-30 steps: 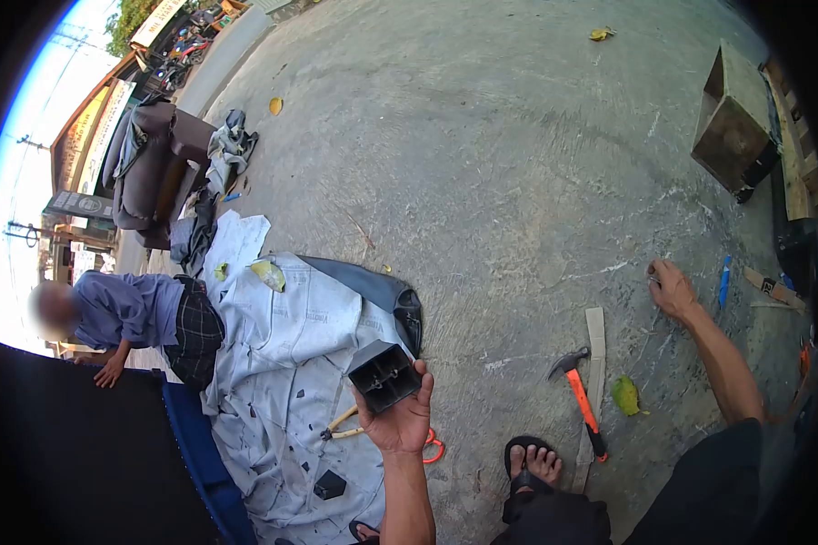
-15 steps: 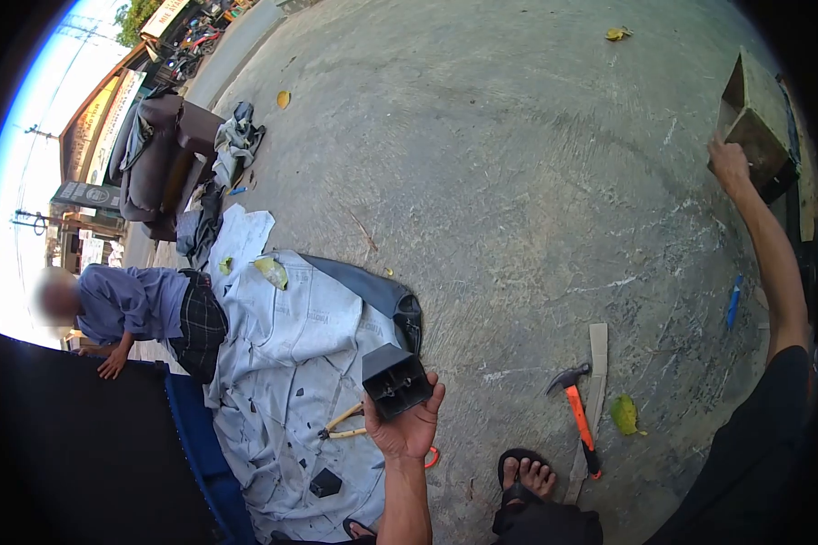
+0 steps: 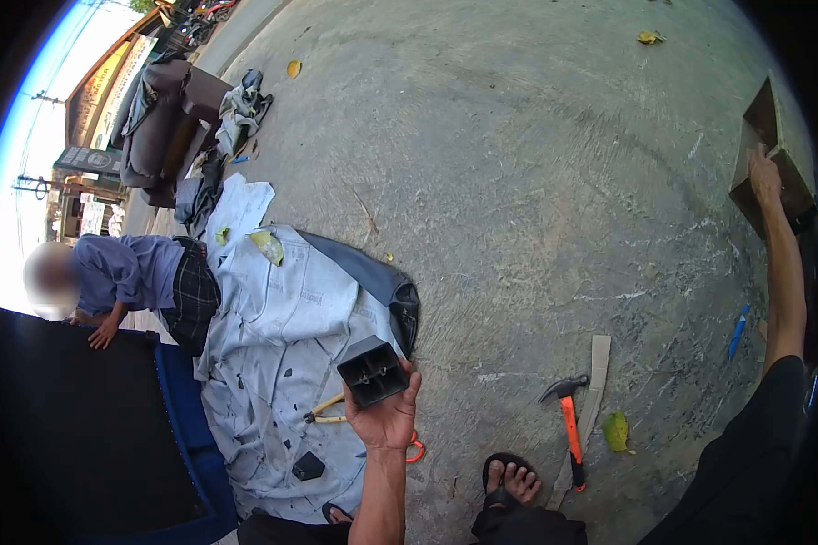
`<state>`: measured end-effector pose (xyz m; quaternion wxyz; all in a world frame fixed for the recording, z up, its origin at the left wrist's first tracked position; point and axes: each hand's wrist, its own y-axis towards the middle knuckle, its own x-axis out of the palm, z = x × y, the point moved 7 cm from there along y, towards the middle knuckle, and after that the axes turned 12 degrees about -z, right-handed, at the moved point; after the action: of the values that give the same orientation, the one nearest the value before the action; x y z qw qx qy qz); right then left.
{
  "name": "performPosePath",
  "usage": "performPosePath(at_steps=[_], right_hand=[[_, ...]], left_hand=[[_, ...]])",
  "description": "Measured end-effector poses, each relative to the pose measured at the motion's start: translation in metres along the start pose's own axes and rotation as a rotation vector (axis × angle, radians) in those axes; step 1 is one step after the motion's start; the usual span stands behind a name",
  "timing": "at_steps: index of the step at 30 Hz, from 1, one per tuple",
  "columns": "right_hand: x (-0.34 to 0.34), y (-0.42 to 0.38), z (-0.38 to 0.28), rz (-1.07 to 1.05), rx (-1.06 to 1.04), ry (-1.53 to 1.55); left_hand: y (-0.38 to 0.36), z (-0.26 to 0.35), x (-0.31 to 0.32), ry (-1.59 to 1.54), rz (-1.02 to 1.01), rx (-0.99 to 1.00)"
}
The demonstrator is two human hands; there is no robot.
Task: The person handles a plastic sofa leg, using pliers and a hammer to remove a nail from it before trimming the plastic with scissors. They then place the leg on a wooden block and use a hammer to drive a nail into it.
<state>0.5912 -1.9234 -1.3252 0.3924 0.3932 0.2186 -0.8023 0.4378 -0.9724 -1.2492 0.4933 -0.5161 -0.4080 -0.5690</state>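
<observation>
My left hand (image 3: 386, 418) is closed around a hollow black plastic furniture leg (image 3: 373, 371), its open, ribbed end facing me. Far to the right, my right hand (image 3: 765, 174) reaches over the edge of a wooden box (image 3: 795, 182) with fingers stretched into it; what lies inside is hidden. Below the held leg, on the pale cloth (image 3: 273, 363), are yellow-handled pliers (image 3: 327, 411) and another black leg (image 3: 308, 467). A claw hammer (image 3: 571, 427) with an orange handle lies on the concrete across a flat strip (image 3: 596, 381).
At left a person (image 3: 132, 272) leans by a dark upholstered piece (image 3: 73, 418) with a blue edge. A brown armchair (image 3: 168, 118) stands farther back. A blue pen-like object (image 3: 739, 331) and a leaf (image 3: 617, 432) lie on the floor, near my sandalled foot (image 3: 513, 481).
My right hand has moved from the box's near side to its inside, fingers now pointing in. My left hand, still holding the leg, has shifted slightly left as the view turned.
</observation>
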Motion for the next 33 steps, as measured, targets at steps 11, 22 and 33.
performPosePath(at_steps=[11,22,33], right_hand=[[-0.261,-0.271,-0.058,0.121,-0.391,0.315],[-0.39,-0.543,-0.161,0.241,-0.498,1.375],[-0.36,-0.577,-0.249,-0.609,0.072,2.809]], left_hand=[[-0.022,0.024,0.003,0.182,-0.044,-0.048],[-0.033,0.07,0.067,0.268,-0.191,0.047],[-0.09,0.163,0.091,0.335,-0.258,0.332]])
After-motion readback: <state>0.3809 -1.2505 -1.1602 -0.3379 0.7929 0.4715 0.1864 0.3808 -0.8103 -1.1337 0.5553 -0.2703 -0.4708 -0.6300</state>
